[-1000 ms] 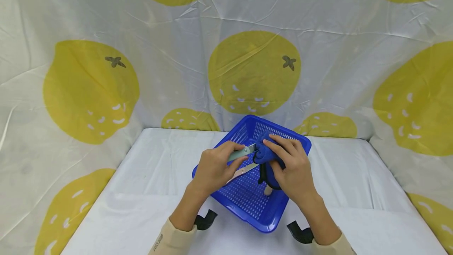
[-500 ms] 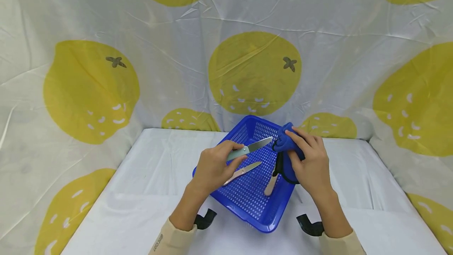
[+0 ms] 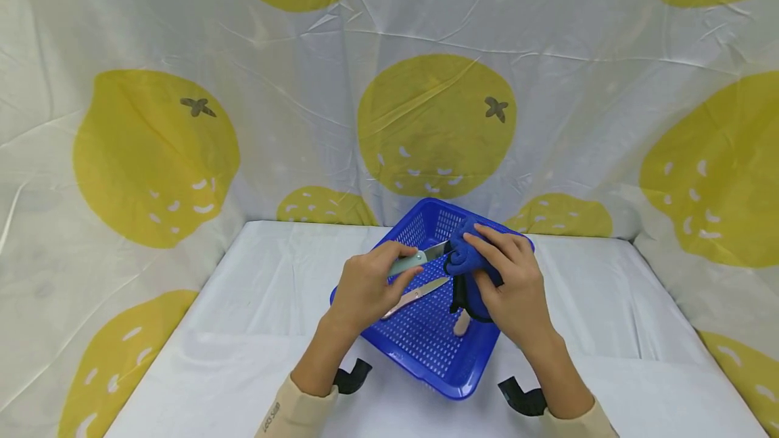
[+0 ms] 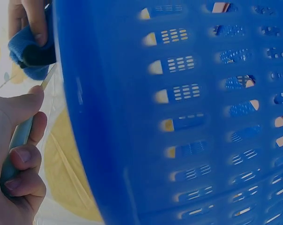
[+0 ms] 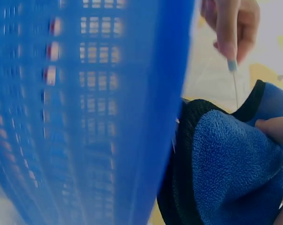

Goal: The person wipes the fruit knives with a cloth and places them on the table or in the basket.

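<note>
My left hand [image 3: 368, 286] grips the pale green handle of a small knife [image 3: 409, 262], its blade pointing right. A blue cloth with black edging [image 3: 467, 259] is bunched in my right hand [image 3: 511, 282], between fingers and thumb. The cloth covers the front of the blade. In the left wrist view, the fingers wrap the knife handle [image 4: 20, 136] and the blade meets the cloth [image 4: 33, 54]. Seen from the right wrist, a flap of the cloth [image 5: 235, 164] hangs below the thumb, with the thin blade [image 5: 236, 89] running to its black edge.
Under both hands stands a blue plastic basket [image 3: 426, 374] with perforated walls. A pink-handled knife [image 3: 416, 295] lies in it, and a second pale pink handle [image 3: 462, 323] lies partly under the hanging cloth. White cloth [image 3: 274, 289] covers the table; a lemon-print curtain [image 3: 292, 120] rises behind.
My right hand moved the cloth right, off the blade, then back left over its front part. The left hand with the knife stayed nearly still.
</note>
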Motion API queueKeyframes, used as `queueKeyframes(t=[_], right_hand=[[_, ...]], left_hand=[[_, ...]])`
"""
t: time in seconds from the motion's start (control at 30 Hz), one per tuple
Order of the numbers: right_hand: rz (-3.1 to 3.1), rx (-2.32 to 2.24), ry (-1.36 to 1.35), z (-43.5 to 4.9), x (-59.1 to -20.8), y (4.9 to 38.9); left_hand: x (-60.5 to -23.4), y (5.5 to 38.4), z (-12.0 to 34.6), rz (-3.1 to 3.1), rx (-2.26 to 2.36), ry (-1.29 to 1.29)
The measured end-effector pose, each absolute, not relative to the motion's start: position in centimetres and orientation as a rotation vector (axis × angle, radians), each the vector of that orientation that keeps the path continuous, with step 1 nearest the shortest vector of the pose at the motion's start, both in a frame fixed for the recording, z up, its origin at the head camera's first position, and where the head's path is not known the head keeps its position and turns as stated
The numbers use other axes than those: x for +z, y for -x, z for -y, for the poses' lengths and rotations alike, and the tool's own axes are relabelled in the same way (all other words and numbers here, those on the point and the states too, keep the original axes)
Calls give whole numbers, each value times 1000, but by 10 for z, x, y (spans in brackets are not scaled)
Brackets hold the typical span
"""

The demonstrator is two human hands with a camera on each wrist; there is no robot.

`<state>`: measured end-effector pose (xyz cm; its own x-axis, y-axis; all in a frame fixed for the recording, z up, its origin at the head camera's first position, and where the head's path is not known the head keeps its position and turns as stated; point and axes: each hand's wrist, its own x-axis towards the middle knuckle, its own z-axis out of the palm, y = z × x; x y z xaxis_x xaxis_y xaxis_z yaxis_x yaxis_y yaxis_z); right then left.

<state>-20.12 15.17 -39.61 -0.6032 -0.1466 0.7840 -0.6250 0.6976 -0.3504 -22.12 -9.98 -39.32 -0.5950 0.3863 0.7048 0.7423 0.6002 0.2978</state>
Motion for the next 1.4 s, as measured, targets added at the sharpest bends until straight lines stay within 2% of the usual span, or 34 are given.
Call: queueKeyframes(t=[0.53,1.4], right_hand=[[2115,763,-802,-117,-402,187],[2128,747,-660,-130,-399,192]], left_hand=[[-396,221,99,2241,-732,901],[-388,215,102,2205,-762,947]])
